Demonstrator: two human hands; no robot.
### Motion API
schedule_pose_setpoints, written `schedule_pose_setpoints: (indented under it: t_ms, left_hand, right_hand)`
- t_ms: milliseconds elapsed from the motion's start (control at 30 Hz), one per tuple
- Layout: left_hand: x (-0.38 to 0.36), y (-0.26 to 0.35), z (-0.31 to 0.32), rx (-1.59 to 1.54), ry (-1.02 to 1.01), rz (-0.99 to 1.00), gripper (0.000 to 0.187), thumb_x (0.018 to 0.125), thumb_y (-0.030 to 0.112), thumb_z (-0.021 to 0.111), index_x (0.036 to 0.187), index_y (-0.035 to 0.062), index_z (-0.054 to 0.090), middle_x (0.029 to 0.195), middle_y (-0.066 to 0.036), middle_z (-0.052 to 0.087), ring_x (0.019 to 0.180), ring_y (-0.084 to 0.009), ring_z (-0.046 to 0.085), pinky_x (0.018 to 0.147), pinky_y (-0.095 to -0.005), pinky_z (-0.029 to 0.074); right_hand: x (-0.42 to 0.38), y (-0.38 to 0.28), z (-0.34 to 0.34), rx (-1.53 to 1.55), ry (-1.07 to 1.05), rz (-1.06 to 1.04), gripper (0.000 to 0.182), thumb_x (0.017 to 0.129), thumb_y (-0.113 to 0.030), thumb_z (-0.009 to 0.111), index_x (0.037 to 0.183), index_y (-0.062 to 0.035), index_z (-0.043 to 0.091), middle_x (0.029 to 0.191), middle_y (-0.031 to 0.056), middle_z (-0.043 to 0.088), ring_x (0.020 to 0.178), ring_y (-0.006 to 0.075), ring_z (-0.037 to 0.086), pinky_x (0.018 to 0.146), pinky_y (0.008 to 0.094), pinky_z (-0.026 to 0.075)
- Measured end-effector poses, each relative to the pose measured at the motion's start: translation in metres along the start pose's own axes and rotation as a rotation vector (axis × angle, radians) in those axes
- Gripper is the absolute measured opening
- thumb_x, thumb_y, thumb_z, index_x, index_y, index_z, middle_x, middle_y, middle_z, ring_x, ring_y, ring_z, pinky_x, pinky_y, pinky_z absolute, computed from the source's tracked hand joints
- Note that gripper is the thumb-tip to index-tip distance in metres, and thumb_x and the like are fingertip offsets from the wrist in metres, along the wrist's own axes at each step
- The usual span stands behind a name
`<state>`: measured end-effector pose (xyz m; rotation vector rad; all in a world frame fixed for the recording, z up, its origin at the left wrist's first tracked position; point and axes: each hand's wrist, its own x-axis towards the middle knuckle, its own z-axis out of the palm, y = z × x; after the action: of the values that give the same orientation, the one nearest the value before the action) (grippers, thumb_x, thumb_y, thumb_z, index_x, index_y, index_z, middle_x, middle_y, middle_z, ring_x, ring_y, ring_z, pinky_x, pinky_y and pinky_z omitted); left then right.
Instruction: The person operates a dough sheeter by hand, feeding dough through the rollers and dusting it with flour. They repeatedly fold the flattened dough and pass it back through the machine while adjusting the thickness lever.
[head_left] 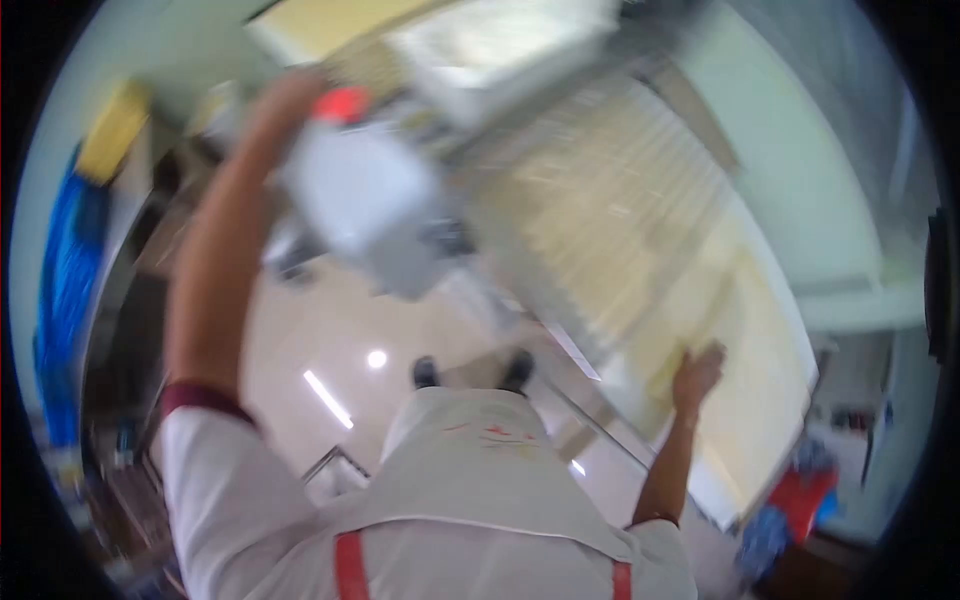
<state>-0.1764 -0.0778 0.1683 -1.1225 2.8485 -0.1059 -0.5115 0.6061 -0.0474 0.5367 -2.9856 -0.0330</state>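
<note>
My left hand (303,92) reaches far forward at the upper left, beside a red knob-like part (342,105) on top of a pale grey machine housing (365,190). Motion blur smears its fingers, so I cannot make out whether it touches the red part. On the right, my right hand (700,375) is over a pale yellow sheet (750,400) that looks like dough, its fingers apart and nothing visible in them. Farther up the same long surface lie several narrow pale strips (610,200) in rows, blurred.
A bright white tray-like surface (500,45) stands beyond the machine. Blue plastic sheeting (70,300) hangs at the far left. Red and blue bags (800,500) lie at the lower right. My shoes (515,370) stand on the shiny floor (390,325) beside the long table.
</note>
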Motion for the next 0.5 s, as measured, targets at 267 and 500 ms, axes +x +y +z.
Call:
schedule_pose_setpoints:
  t_ms: [267, 500]
  left_hand:
    - [-0.181, -0.047, 0.097, -1.378, -0.134, 0.060, 0.066, 0.091, 0.059, 0.042, 0.117, -0.0008, 0.056, 0.118, -0.012, 0.057, 0.112, -0.0223, 0.051, 0.097, -0.0351, 0.038]
    - [-0.229, 0.013, 0.205, -1.500, 0.383, -0.064, 0.037, 0.069, 0.033, 0.079, 0.082, 0.0026, 0.062, 0.075, -0.004, 0.064, 0.067, -0.0137, 0.058, 0.063, -0.0278, 0.046]
  right_hand:
    - [-0.051, 0.013, -0.009, -0.160, -0.069, 0.295, 0.076, 0.095, -0.055, 0.027, 0.141, 0.0049, 0.022, 0.148, 0.0235, 0.023, 0.137, 0.0341, 0.023, 0.105, 0.0526, 0.030]
    - [-0.034, -0.024, 0.008, -0.069, -0.120, 0.390, 0.082, 0.092, -0.062, 0.020, 0.145, 0.0005, 0.014, 0.151, 0.0212, 0.013, 0.141, 0.0339, 0.014, 0.108, 0.0558, 0.019]
